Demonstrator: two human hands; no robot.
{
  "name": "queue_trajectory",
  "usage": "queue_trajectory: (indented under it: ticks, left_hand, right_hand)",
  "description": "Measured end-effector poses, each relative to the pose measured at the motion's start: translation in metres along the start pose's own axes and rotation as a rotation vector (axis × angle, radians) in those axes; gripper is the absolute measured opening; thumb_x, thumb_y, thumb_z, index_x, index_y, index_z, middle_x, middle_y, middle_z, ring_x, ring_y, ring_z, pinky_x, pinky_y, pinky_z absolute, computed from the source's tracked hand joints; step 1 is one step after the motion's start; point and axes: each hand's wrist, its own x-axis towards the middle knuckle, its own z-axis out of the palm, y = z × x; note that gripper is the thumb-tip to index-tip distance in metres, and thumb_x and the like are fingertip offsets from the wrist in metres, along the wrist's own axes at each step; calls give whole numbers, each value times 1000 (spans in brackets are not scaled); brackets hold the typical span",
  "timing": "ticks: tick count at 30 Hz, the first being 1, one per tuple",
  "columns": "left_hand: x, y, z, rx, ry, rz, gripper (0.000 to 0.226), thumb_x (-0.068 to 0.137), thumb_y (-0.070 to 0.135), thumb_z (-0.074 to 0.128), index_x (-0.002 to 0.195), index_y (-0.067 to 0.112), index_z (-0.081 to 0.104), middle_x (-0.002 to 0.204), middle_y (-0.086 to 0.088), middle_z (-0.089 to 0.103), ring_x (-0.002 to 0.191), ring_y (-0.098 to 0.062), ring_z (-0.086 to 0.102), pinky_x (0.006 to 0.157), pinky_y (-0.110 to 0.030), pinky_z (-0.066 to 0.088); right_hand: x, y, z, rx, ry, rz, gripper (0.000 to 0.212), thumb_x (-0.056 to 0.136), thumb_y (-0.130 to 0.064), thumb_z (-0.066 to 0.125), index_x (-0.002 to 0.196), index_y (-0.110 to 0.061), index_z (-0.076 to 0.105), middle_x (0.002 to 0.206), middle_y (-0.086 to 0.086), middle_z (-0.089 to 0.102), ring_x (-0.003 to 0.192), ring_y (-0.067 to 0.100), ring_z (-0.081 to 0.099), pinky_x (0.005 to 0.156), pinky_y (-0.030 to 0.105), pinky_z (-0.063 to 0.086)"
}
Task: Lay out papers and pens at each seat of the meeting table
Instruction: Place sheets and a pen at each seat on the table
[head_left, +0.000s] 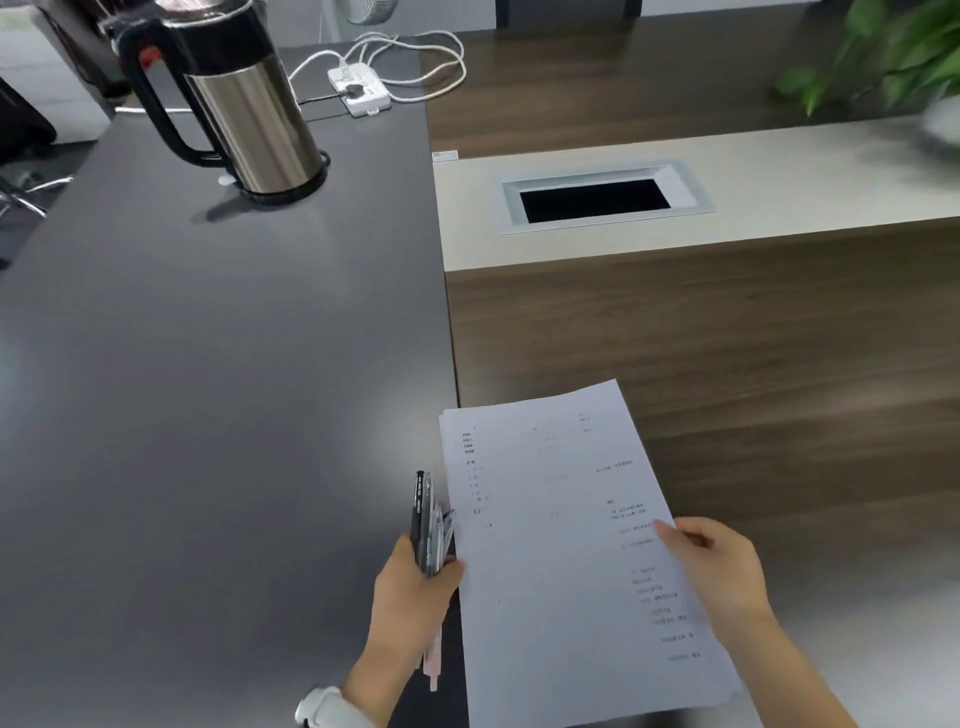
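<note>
Papers (561, 545) in both hands (left hand (415, 587) also grips pens (428, 525))

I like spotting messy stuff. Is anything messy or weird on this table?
A little. The white cords lie in tangled loops around the power strip behind the kettle. Nothing is spilled or broken. The papers and pens are in the hands.

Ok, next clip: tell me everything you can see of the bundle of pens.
The bundle of pens holds several slim pens: one black with pale lettering on its barrel, at least one clear-bodied, and a pale pink end sticking out below the fist. They look plastic. The left hand grips them around their middle, upper ends pointing away from the person, roughly upright in the view. They are held above the dark grey tabletop, against the left edge of the sheets of paper. The exact count is unclear.
</note>
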Motion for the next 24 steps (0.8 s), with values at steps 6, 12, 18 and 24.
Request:
queue_trajectory:
  ticks: [6, 12, 18, 24]
  left_hand:
    - [1, 7, 4, 64, 49, 31, 11, 84, 13, 60, 88, 9, 51, 76, -12, 61, 60, -20, 49, 55, -29, 43]
    - [9, 48, 31, 197, -10, 285, 13, 89, 23, 60, 94, 19, 48, 71, -1, 59, 55, -16, 53, 46, -14, 39]
    - [21, 108, 125, 769, -327, 679, 43, 91, 43, 52, 128, 22, 42, 124, 4, 54, 106, -19, 57, 83, -28, 45]
    - [40, 160, 222, 1088, -449, 821, 67, 89, 49, 52, 142, 15, 28, 161, 1, 4, 121, -28, 53, 93, -37, 47]
  right_hand:
    - [7, 6, -15, 9, 44, -27, 7, 85, -21, 66, 79, -20, 68, 80, -6, 67, 82, 18, 61, 74, 29, 41]
    - [38, 5, -65, 65, 143, -25, 11, 88, -24, 60, 87, -15, 67, 83, 2, 69, 79, 23, 64, 67, 31, 46]
    - [92, 5, -128, -82, 319, -55, 19, 90, -25, 57, 100, -11, 66, 88, 6, 62, 89, 24, 56, 77, 30, 36]
    - [142, 5, -167, -279, 452, 13, 31, 92, -37, 51, 112, -18, 64, 109, 10, 67, 106, 34, 54, 97, 43, 36]
